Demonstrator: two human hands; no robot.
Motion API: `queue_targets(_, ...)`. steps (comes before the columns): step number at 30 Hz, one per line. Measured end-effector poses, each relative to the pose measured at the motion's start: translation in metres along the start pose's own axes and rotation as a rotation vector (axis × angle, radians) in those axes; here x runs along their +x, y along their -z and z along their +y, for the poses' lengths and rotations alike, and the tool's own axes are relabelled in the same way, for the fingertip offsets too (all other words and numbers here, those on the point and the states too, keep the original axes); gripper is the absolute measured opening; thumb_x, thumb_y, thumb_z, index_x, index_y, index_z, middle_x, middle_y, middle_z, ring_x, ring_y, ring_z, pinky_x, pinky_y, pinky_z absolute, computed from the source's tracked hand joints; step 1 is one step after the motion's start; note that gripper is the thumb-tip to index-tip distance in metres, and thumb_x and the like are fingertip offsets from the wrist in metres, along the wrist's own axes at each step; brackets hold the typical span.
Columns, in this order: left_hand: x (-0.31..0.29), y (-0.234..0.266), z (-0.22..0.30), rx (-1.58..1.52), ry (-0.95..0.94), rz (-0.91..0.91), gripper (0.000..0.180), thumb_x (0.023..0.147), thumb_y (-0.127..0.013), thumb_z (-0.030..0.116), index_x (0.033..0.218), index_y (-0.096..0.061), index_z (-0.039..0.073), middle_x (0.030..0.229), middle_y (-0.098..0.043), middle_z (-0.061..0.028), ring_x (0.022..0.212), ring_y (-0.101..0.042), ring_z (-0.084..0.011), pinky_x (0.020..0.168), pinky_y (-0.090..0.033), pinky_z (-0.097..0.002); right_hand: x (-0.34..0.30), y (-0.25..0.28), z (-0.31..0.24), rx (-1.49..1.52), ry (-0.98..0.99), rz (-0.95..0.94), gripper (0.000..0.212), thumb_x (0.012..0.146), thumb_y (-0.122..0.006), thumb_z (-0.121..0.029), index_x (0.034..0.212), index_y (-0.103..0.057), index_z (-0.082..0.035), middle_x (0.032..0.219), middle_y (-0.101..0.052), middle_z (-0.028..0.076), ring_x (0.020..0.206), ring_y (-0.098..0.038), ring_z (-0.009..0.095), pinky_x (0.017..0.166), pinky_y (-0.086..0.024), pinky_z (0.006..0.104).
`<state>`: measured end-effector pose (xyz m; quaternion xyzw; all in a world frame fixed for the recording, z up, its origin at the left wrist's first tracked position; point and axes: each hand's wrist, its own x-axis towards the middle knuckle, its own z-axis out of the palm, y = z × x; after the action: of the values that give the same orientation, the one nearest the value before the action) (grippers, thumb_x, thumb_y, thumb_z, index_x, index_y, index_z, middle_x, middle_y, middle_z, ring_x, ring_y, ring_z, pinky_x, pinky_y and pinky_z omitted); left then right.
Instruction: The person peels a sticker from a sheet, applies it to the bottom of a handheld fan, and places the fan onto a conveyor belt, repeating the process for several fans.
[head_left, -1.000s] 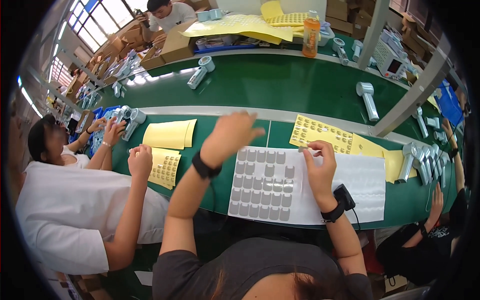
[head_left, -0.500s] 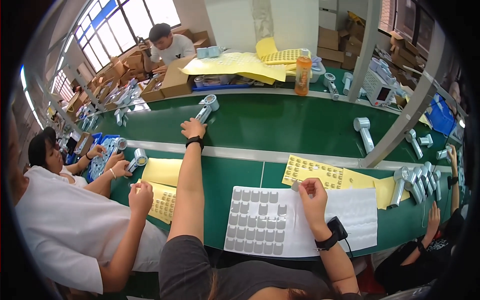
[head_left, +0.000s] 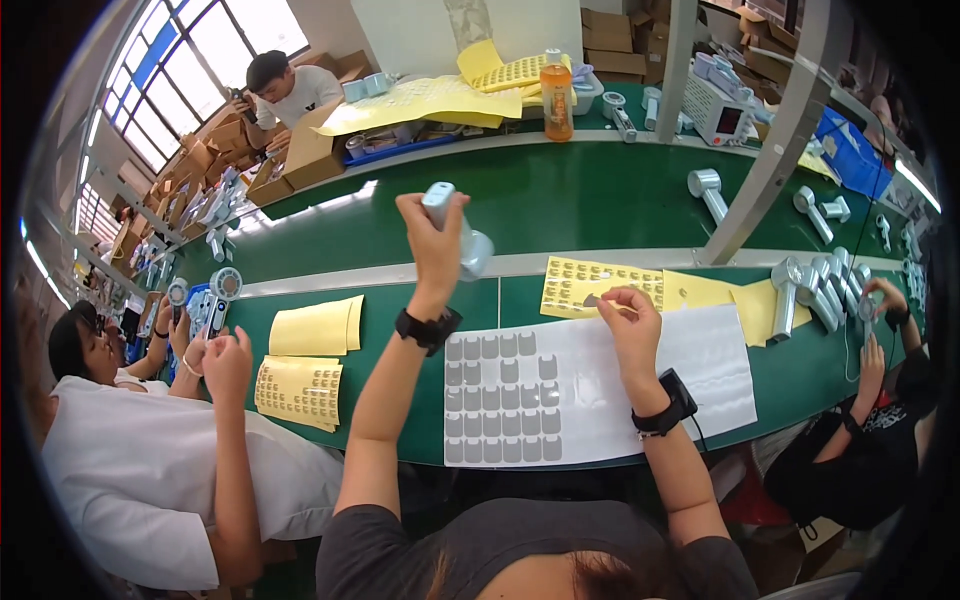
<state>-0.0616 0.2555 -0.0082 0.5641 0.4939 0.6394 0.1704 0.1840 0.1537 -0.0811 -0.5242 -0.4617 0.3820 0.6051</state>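
Observation:
My left hand [head_left: 433, 255] is closed around the handle of a light-blue handheld fan [head_left: 474, 256], lifted above the bench with its round head tilted down and slightly blurred. Between the thumb and fingers of my right hand [head_left: 634, 330] is a small grey sticker [head_left: 591, 300]. That hand hovers over a white backing sheet [head_left: 600, 410], whose left part bears rows of grey stickers [head_left: 487, 397] with a few gaps. Just beyond lies a yellow sheet [head_left: 560, 290] with small grey pieces on it.
Several light-blue fans [head_left: 787, 285] lie together at the right; another fan [head_left: 706, 190] rests on the far green surface [head_left: 560, 190]. A metal post [head_left: 770, 160] rises at right. An orange bottle [head_left: 556, 100] stands at the back. Co-workers sit on both sides, one in a white shirt [head_left: 130, 470].
My left hand has picked the fan up off the far green surface and brought it nearer, turning it. My right hand still pinches the grey sticker. The whole view has shifted.

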Motion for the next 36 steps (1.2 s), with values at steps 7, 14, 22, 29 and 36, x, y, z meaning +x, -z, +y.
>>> queue_targets(7, -0.09, -0.045, 0.021, -0.103, -0.134, -0.374, 0.044, 0.092, -0.064, 0.01, 0.121, -0.033, 0.0, 0.116, -0.049, -0.0183, 0.105, -0.054, -0.0275, 0.09, -0.045, -0.0368, 0.003, 0.006, -0.003, 0.12, -0.022, -0.026, 0.014, 0.088, -0.067, -0.004, 0.1, -0.062, -0.002, 0.091, -0.062, 0.0, 0.084, -0.058, 0.007, 0.077, -0.047, 0.0215)
queue_targets(14, -0.097, -0.042, 0.043, -0.065, -0.286, -0.721, 0.047, 0.089, -0.065, 0.008, 0.125, -0.035, 0.002, 0.122, -0.046, -0.0171, 0.107, -0.054, -0.028, 0.094, -0.045, -0.0353, -0.004, 0.011, -0.037, 0.442, -0.097, -0.208, 0.031, 0.089, -0.063, -0.003, 0.117, -0.048, -0.006, 0.087, -0.059, 0.0, 0.085, -0.055, 0.007, 0.081, -0.043, 0.0218)
queue_targets(22, -0.107, -0.036, 0.036, -0.076, -0.163, -0.772, 0.055, 0.079, -0.07, 0.003, 0.124, -0.038, 0.002, 0.121, -0.045, -0.0162, 0.108, -0.05, -0.0293, 0.093, -0.044, -0.0368, -0.012, 0.008, -0.076, 0.478, -0.237, -0.272, 0.038, 0.086, -0.068, -0.003, 0.116, -0.045, -0.006, 0.086, -0.062, 0.002, 0.084, -0.056, 0.009, 0.079, -0.043, 0.0226)
queue_targets(29, -0.099, -0.029, 0.041, -0.138, -0.156, -0.838, 0.055, 0.085, -0.062, 0.031, 0.126, -0.039, 0.001, 0.12, -0.044, -0.0166, 0.11, -0.047, -0.0294, 0.094, -0.04, -0.0372, -0.005, -0.001, -0.083, 0.396, -0.222, -0.266, 0.04, 0.083, -0.071, -0.003, 0.112, -0.045, -0.006, 0.084, -0.064, 0.003, 0.08, -0.058, 0.01, 0.075, -0.045, 0.024)
queue_targets(36, -0.102, -0.03, 0.033, -0.248, -0.183, -0.85, 0.08, 0.092, -0.029, 0.071, 0.125, -0.041, -0.001, 0.119, -0.043, -0.0185, 0.111, -0.042, -0.0331, 0.1, -0.032, -0.0404, -0.004, -0.005, -0.079, 0.409, -0.252, -0.273, 0.039, 0.082, -0.072, -0.003, 0.109, -0.045, -0.007, 0.083, -0.065, 0.004, 0.08, -0.06, 0.01, 0.077, -0.046, 0.0233)
